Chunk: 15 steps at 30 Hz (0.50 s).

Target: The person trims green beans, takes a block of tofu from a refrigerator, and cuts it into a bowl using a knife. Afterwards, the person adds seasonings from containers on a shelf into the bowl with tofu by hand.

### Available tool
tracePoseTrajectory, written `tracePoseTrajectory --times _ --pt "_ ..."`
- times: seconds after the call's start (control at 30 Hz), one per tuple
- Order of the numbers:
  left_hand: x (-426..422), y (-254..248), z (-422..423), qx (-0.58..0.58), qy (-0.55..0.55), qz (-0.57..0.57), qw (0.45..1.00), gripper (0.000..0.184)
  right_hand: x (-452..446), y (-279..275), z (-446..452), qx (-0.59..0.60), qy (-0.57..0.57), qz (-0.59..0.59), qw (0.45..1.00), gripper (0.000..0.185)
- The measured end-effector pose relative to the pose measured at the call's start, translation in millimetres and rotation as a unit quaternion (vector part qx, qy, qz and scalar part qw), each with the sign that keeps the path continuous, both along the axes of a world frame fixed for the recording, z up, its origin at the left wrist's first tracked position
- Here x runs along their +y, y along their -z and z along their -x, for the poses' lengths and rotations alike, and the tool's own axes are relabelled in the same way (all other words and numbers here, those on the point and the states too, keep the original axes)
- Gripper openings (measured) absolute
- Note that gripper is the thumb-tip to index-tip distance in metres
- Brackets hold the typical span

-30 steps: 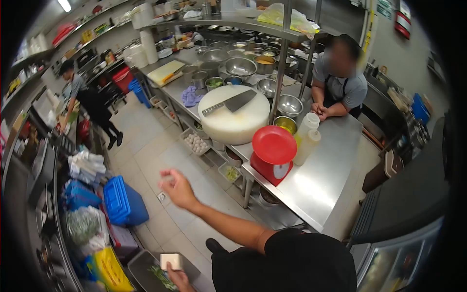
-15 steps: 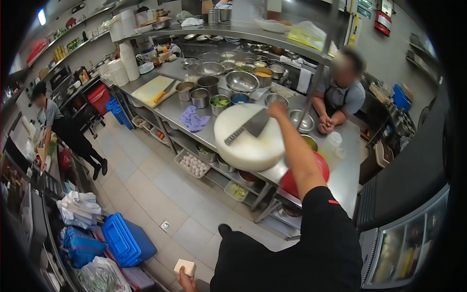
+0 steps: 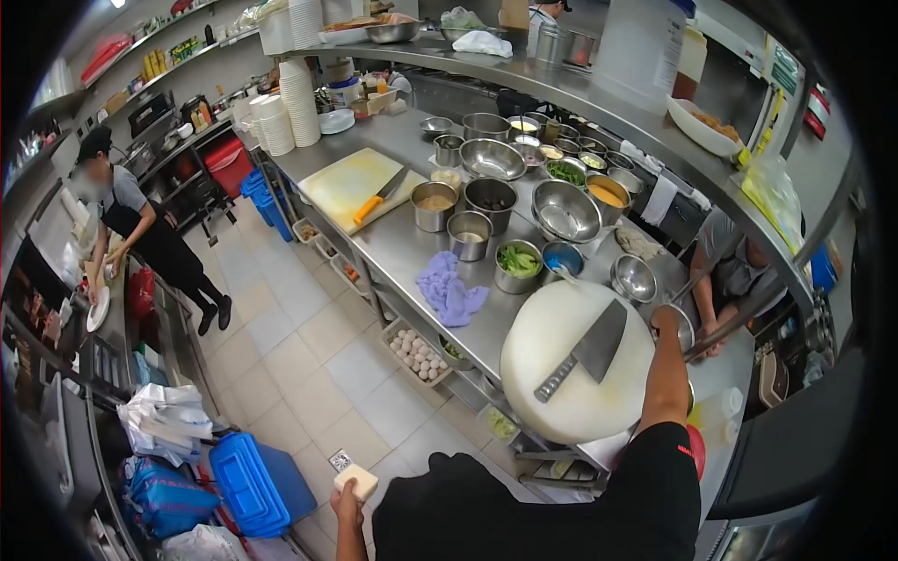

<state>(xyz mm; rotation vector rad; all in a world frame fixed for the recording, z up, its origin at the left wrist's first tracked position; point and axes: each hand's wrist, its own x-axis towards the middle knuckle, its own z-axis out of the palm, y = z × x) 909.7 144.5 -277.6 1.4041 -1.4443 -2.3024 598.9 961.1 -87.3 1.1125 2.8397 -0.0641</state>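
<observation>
My left hand (image 3: 347, 505) is closed around a cream-coloured block (image 3: 356, 481), low in the view above the floor. My right hand (image 3: 665, 320) reaches across the counter to the left side of a metal bowl (image 3: 686, 329). Its fingers look curled at the bowl; what they hold, if anything, is hidden. Beside that arm, a thick round white chopping block (image 3: 533, 327) carries a cleaver (image 3: 599, 344) lying flat, handle toward the near left. Another metal bowl (image 3: 634, 279) stands just beyond the block.
A purple cloth (image 3: 451, 288), pots, bowls and a cutting board (image 3: 346, 182) with an orange-handled knife (image 3: 380, 198) cover the counter. An overhead shelf (image 3: 561, 70) spans it. One person leans at the far right; another works at left. A blue bin (image 3: 257, 486) stands at lower left.
The view has turned and lowered toward the counter. My right hand has moved from beyond the chopping block to the bowl on its right. My left hand still holds the block.
</observation>
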Motion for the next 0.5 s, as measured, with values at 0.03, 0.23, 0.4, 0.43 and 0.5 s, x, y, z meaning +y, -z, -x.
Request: tracePoseTrajectory --times 0.03,0.23,0.4,0.43,0.5 --pt "4 -4 24 -0.005 0.011 -0.001 1.000 0.036 -2 -3 1 0.002 0.015 0.001 1.000 0.029" --pt "8 -10 132 0.025 0.112 0.023 0.993 0.039 -34 -34 -10 0.058 0.096 -0.034 0.993 0.030" --pt "22 -36 186 0.053 0.160 -0.018 0.985 0.044 14 6 -9 0.083 0.029 -0.085 0.992 0.022" --pt "26 -44 192 0.059 0.165 -0.031 0.984 0.044 25 12 -9 0.083 0.014 -0.097 0.992 0.021" --pt "29 -59 202 0.050 0.174 -0.023 0.983 0.044 33 18 -4 0.100 0.025 -0.046 0.994 0.021"
